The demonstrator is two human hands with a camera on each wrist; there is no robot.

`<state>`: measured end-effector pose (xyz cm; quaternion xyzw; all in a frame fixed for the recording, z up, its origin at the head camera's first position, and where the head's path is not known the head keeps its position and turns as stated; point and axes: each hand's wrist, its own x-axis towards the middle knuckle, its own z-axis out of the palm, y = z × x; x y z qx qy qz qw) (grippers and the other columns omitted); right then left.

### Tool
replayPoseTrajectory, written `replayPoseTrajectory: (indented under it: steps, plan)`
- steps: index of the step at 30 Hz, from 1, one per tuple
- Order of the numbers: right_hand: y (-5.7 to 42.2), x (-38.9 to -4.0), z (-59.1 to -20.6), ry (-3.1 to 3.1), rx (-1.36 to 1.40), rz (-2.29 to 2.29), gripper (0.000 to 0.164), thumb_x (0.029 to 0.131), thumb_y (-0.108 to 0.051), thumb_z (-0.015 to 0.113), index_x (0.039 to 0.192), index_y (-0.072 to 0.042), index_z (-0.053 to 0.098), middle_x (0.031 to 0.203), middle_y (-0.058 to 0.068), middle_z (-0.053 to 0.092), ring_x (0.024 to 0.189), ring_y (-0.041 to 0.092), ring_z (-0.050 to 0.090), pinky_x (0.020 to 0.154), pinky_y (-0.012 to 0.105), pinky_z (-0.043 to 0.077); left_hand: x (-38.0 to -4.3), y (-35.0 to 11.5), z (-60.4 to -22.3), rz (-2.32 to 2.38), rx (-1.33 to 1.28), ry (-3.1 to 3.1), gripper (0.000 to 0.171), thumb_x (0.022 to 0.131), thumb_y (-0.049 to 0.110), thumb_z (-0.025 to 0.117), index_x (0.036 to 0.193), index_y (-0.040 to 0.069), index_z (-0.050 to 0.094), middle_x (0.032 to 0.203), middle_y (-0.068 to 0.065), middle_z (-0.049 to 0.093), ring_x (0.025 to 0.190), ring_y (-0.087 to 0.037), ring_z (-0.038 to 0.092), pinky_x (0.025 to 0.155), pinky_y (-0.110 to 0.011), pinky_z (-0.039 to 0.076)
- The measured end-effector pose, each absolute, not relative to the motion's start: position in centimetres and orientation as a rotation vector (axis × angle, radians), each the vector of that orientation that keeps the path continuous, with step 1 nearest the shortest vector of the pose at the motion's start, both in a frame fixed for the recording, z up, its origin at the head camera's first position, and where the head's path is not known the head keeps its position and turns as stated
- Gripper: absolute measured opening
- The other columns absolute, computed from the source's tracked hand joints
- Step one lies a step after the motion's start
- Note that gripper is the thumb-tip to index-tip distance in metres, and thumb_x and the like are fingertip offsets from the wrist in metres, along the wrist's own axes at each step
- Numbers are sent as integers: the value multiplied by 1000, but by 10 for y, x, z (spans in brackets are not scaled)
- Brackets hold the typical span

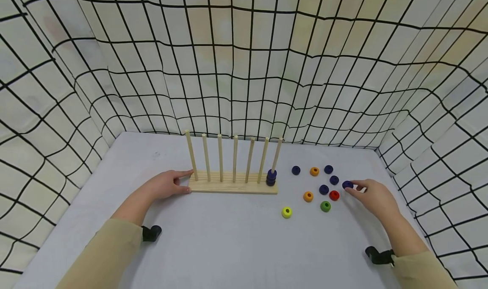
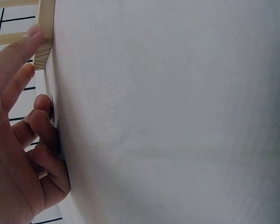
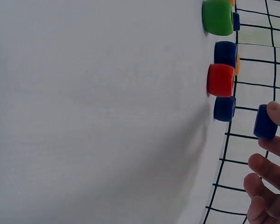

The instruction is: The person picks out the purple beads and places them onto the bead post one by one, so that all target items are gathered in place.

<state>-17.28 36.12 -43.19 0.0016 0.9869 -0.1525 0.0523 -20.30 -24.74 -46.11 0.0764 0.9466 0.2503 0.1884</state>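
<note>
Right hand [image 1: 375,199]: thumb and finger pinched on a blue bead [image 1: 347,185], held above the white table [image 1: 228,246]. Left hand [image 1: 164,185]: thumb and forefinger clamped at the end of the wooden rack [image 1: 232,189], other fingers bent beside it.

Rack runs from the left grip toward the right, carrying seven upright pegs [image 1: 235,157]. On the peg farthest from the left grip I see stacked blue beads [image 1: 271,179], two at least, low against the base.

Loose beads all lie left of the right grip: red bead [image 1: 334,198] close by, four blue ones scattered around, two orange beads [image 1: 314,173], green bead [image 1: 325,209] nearer the sleeves, yellow bead [image 1: 286,215] farther off toward the rack.

Table's right edge runs near the outside of the right grip; far edge passes behind the rack, below black-gridded walls [image 1: 244,60]. I have tabletop spreading on the near side, between the forearms.

Stack count: cannot tell exactly. Left wrist view cuts off most of the rack; right wrist view crops the right hand and overlaps several beads.
</note>
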Motion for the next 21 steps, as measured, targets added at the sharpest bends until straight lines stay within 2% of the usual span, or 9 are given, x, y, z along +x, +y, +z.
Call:
replayPoseTrajectory:
  steps: [21]
  plan:
    - [323,-182,-416,3049,-29,-513,59,91,-49,68,130,-6,65,111,18,64,93,31,56,66,36,46,-205,-247,-461,697,211,2660,74,87,43,75,150,19,45,77,-4,45,68,-19,40,61,-33,33]
